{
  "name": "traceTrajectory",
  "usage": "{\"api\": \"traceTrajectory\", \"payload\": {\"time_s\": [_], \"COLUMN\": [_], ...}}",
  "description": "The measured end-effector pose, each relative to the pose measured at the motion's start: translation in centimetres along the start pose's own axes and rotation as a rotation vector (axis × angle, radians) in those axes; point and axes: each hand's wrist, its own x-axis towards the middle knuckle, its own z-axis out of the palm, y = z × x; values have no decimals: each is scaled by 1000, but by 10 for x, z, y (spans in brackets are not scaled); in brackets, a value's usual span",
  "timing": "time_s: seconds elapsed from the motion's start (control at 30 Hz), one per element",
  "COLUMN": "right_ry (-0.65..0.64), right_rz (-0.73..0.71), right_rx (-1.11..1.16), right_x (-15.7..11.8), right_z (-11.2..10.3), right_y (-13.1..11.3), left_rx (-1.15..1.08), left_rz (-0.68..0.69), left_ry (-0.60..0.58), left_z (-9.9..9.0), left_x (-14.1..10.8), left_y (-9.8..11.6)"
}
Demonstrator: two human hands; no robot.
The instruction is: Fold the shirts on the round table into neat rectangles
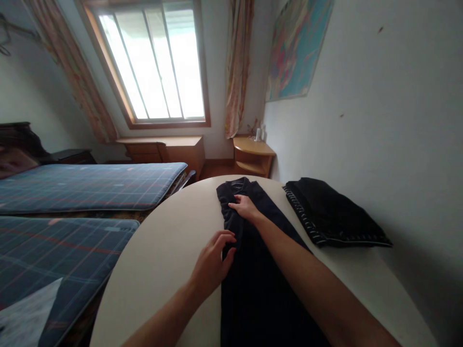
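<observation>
OK, my left grip (216,258) curls loosely at the left edge of the dark garment (253,279) on the desk (166,241); can't tell if it's pinching. My right grip (246,208) rests near the collar (238,184), pinch also unclear. Uneven tugging could bunch it; my right forearm (300,260) drifting could knock the folded black clothes (333,212).

Dark shirt (253,277): lower end cut off at my bottom edge; a strip hidden from me under the right forearm (307,270). Neck label (238,183): too small for me to read. Left hand (215,258), right hand (245,208): whether either pinches fabric, I cannot tell. Wall poster (298,53): top cropped, print blurred. Bottles (258,134): too small to identify.
</observation>
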Motion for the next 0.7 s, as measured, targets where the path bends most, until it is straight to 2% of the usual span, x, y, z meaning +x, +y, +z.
{"api": "traceTrajectory", "payload": {"time_s": [0.13, 0.3, 0.47, 0.6, 0.7], "right_ry": [37, 82, 94, 50, -121], "right_rz": [42, 58, 6, -154, -317], "right_rx": [-57, -160, -291, -479, -669], "right_x": [1, 0, -13, -44, -76], "right_z": [-17, -37, -55, -73, -88], "right_y": [10, 17, 13, 11, 17], "left_rx": [93, 117, 204, 251, 279], "left_rz": [56, 139, 103, 55, 34], "left_ry": [-103, -321, -503, -551, -551], "left_z": [0, 4, 6, 4, 5], "left_x": [-2, -6, -8, -6, -6], "left_y": [5, 11, 12, 13, 11]}}
